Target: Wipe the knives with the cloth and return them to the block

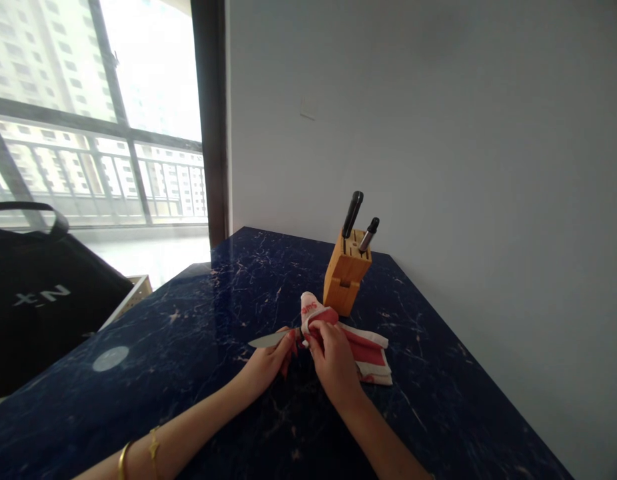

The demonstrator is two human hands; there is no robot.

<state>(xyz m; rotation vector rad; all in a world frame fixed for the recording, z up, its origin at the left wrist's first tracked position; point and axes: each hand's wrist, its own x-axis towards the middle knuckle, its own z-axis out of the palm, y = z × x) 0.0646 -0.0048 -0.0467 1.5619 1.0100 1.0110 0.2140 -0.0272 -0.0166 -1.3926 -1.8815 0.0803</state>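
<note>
My left hand (268, 363) is closed on a knife (268, 340) whose bare blade points left over the dark blue marbled table (198, 333). My right hand (333, 357) is closed on a red and white cloth (363, 350), bunched around the part of the knife next to the left hand. The rest of the cloth trails on the table to the right. Just behind stands a wooden knife block (344, 273) with a black handle (352, 213) and a smaller black and silver handle (369, 233) sticking out.
A grey wall runs along the table's right and far side. A black bag (38, 300) sits at the left beyond the table edge, in front of a large window (98, 133). A pale round mark (111, 358) lies on the table at left.
</note>
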